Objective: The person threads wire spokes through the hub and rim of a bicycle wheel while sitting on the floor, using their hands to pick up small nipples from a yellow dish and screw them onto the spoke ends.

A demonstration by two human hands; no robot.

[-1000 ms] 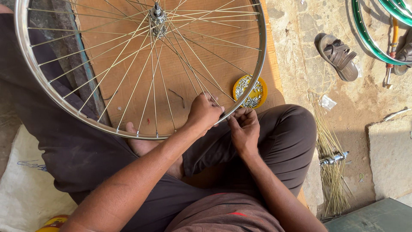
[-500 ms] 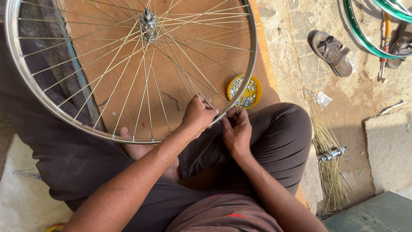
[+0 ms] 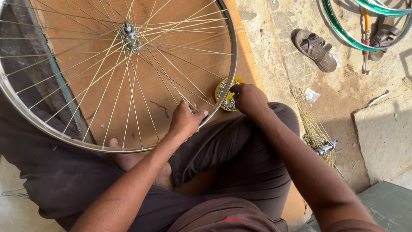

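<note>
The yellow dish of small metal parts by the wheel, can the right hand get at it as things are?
Very likely yes: the right hand already rests at the edge of the yellow dish, nothing lying between them, while the left hand grips the wheel rim.

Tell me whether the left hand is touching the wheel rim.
Touching. The head view shows the left hand wrapped over the silver wheel rim at its lower right edge, fingers curled across the metal with no gap.

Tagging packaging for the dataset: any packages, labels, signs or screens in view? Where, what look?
Small clear plastic wrapper: on the dirt ground right of the bundle of straw-coloured spokes, crumpled, whitish.
Round yellow tin: beside the silver wheel rim, full of small metal bits; right hand reaches into it.
No signs or screens.
</note>
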